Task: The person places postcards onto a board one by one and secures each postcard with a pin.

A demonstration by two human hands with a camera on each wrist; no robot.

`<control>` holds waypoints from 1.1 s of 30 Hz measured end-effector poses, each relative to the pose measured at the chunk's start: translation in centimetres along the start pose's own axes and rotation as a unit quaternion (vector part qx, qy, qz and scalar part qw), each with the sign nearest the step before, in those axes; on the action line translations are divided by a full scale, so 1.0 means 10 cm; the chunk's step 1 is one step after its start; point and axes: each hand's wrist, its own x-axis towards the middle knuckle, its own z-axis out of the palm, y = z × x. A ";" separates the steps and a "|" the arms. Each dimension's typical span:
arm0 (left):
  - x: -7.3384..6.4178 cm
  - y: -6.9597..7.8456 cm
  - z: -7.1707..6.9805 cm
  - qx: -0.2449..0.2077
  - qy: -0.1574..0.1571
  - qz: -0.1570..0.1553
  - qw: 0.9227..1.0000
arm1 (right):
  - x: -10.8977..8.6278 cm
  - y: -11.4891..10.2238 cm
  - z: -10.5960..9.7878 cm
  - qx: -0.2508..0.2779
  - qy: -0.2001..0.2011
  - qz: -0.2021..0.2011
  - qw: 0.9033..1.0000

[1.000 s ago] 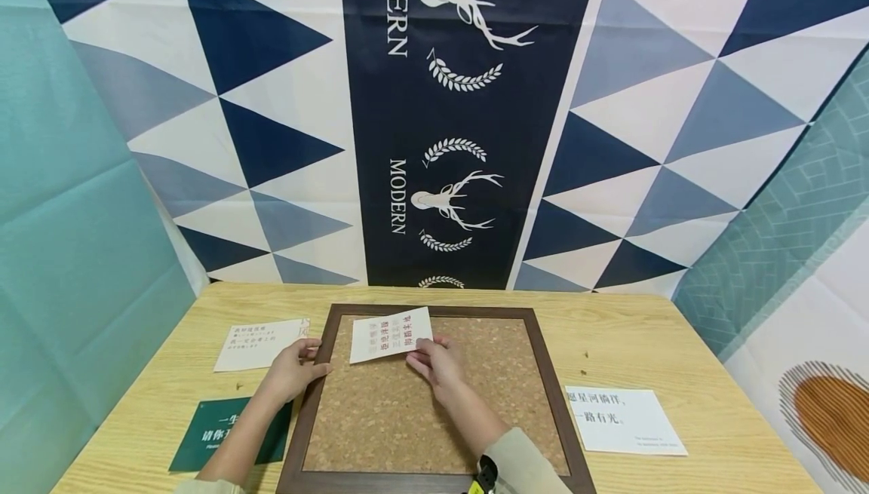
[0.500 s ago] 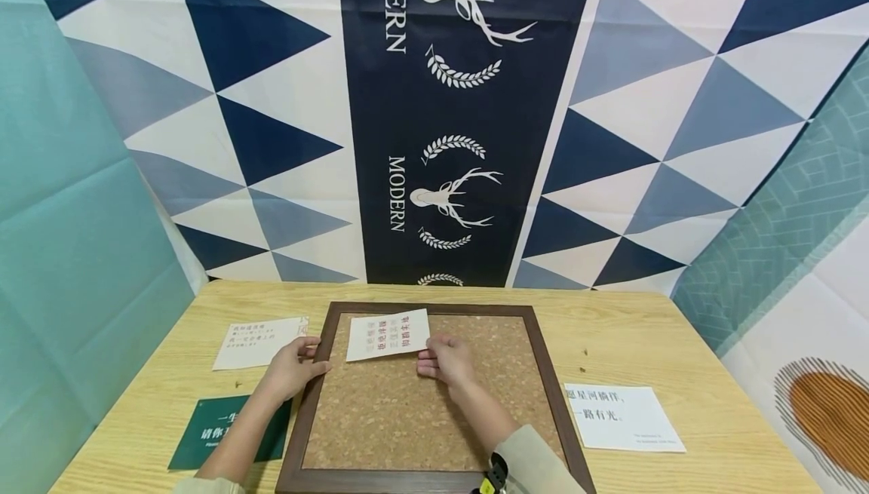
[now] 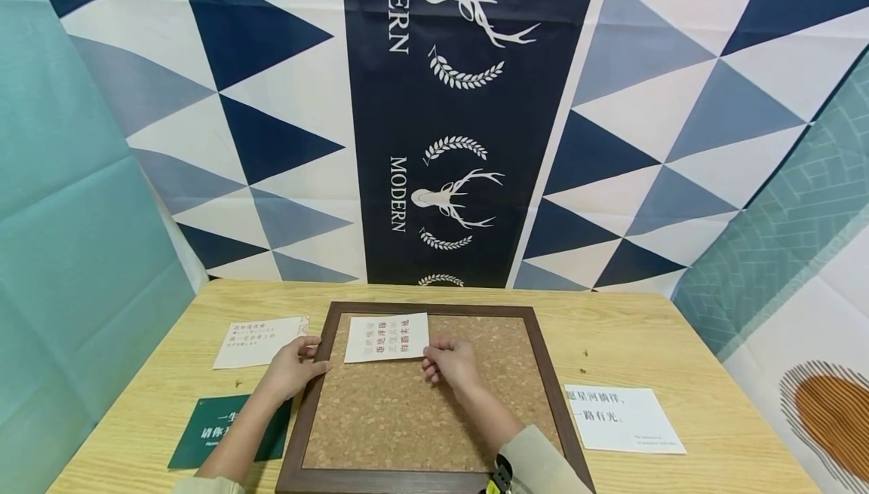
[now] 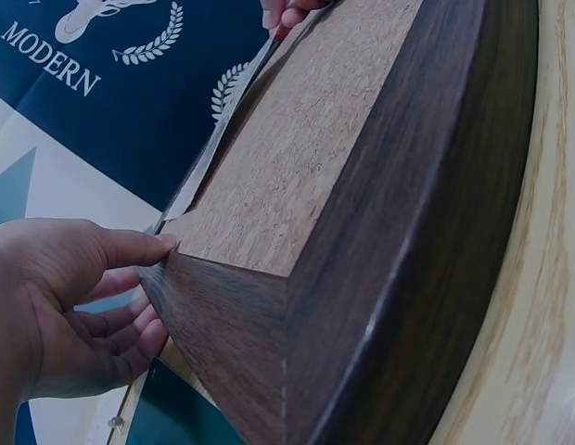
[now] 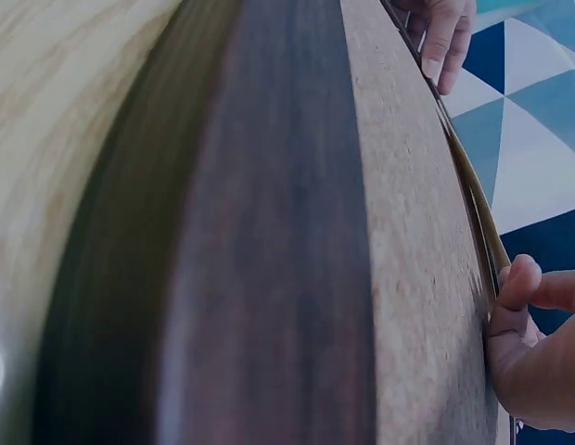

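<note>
A cork board (image 3: 434, 411) with a dark brown wooden frame lies on the table. My left hand (image 3: 292, 369) grips the frame's left side, its thumb (image 4: 139, 246) on top and the other fingers along the outer edge. Over the board's upper left part is a white card (image 3: 387, 337) with red and pale printed characters. Between thumb and fingers, my right hand (image 3: 451, 363) pinches that card near its lower right corner. Seen edge-on in the right wrist view, the card (image 5: 482, 209) looks slightly bent and lifted at the pinched end.
Left of the board lie a cream card (image 3: 258, 343) and a dark green card (image 3: 210, 434), the latter partly behind the left forearm. A white card (image 3: 627, 420) rests to the right, next to the frame. Behind the wooden table (image 3: 624, 335) hangs a patterned cloth (image 3: 285, 132).
The white card has turned slightly and come down flatter, its lower edge now nearly parallel to the frame's top. My right hand has moved a little right along it. The left hand stays put.
</note>
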 end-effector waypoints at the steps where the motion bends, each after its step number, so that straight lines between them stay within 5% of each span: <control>1: 0.00 0.00 0.00 -0.001 0.000 0.000 1.000 | 0.00 0.00 0.00 0.000 0.000 -0.001 1.000; 33: -0.01 0.01 -0.01 -0.003 -0.002 0.002 1.000 | 0.00 0.00 0.05 -0.014 -0.010 -0.004 1.000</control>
